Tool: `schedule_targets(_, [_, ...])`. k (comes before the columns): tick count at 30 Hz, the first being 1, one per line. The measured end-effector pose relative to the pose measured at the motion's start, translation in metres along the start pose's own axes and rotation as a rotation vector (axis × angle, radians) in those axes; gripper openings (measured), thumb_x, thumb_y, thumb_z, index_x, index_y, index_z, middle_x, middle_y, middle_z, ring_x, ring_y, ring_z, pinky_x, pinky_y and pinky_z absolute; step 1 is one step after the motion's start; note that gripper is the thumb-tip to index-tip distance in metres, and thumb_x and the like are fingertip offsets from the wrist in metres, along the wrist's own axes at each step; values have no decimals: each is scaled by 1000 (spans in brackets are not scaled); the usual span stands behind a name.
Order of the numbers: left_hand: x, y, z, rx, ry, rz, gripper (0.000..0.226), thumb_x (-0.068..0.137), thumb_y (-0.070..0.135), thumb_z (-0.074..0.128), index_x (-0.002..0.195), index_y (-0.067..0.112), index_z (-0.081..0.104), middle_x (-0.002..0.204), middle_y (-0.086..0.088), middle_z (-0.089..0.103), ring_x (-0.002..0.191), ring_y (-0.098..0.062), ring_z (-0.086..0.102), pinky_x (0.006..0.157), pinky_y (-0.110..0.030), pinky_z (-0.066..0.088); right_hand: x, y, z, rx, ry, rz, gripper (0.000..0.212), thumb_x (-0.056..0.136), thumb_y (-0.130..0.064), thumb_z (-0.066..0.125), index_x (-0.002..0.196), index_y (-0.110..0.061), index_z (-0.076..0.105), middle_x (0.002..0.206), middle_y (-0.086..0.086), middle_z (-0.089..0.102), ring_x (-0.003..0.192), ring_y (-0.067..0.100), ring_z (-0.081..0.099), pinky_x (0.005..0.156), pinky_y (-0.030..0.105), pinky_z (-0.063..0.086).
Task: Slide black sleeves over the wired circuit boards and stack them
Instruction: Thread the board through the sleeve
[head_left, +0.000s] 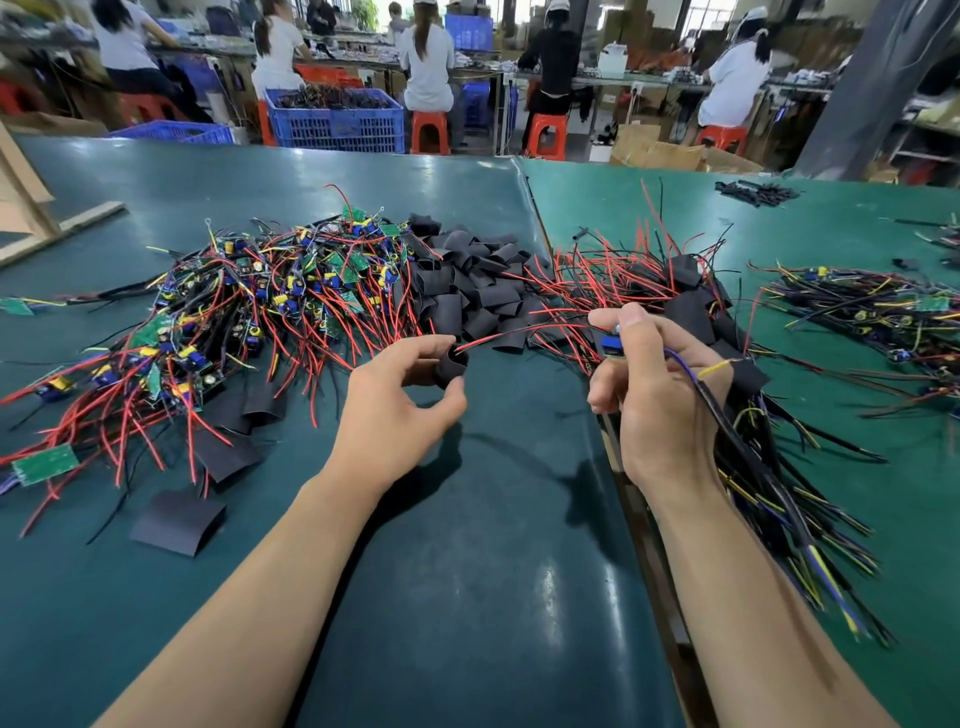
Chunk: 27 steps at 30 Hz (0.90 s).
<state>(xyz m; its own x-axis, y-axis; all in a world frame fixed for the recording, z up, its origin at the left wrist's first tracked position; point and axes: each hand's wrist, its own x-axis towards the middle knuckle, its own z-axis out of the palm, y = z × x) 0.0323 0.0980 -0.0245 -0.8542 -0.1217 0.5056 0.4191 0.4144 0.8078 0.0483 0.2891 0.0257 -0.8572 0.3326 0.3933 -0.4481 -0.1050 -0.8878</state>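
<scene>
The sleeve (451, 366) is a short black tube held above the bench (493, 519) in the left hand (400, 410), pinched between thumb and fingers with its mouth squeezed open toward the right. It looks thin, soft and very light, and probably collapses flat when released, as the flat spare sleeves (179, 522) lying on the bench suggest; it is best held at the sides near the mouth, lightly enough to keep the opening round. The red wire (524, 332) of the board (612, 347) reaches to the sleeve mouth and appears to have just entered it. The right hand (660, 395) holds the board, its grip closed on it between thumb and forefinger, with only a blue part showing; the remainder of the board is hidden by the fingers. The board's other leads (737, 415) trail back over the wrist. The board is judged light and rigid, with soldered parts and wire joints that could suffer from pulling; hold by the board edges, not the wires. The wires are limp and may snag. Behind the hands lies a heap of loose sleeves (467, 280), to the left a tangle of unsleeved boards (249, 296), and to the right the sleeved stack (696, 312). Other workers sit at far benches.
</scene>
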Motion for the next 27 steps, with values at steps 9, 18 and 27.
schedule_targets(9, [-1, 3, 0, -15, 16, 38, 39, 77, 1, 73, 107, 24, 67, 89, 9, 72, 85, -5, 69, 84, -14, 48, 3, 3, -2, -12, 9, 37, 33, 95, -23, 56, 68, -22, 76, 36, 0, 48, 32, 13, 46, 39, 17, 38])
schedule_targets(18, [-2, 6, -3, 74, -31, 179, 39, 77, -3, 74, 111, 15, 68, 93, 6, 70, 87, -9, 66, 87, -18, 48, 6, 9, -4, -43, 12, 109, 31, 97, -20, 57, 72, -15, 75, 36, 4, 49, 30, 13, 45, 37, 15, 36])
schedule_targets(27, [-1, 4, -3, 249, -69, 277, 38, 75, -2, 75, 112, 6, 71, 97, 3, 68, 86, -6, 61, 89, -21, 49, 5, 12, -4, -124, -60, 113, 29, 91, -28, 60, 70, -15, 74, 35, 4, 47, 29, 14, 42, 37, 14, 34])
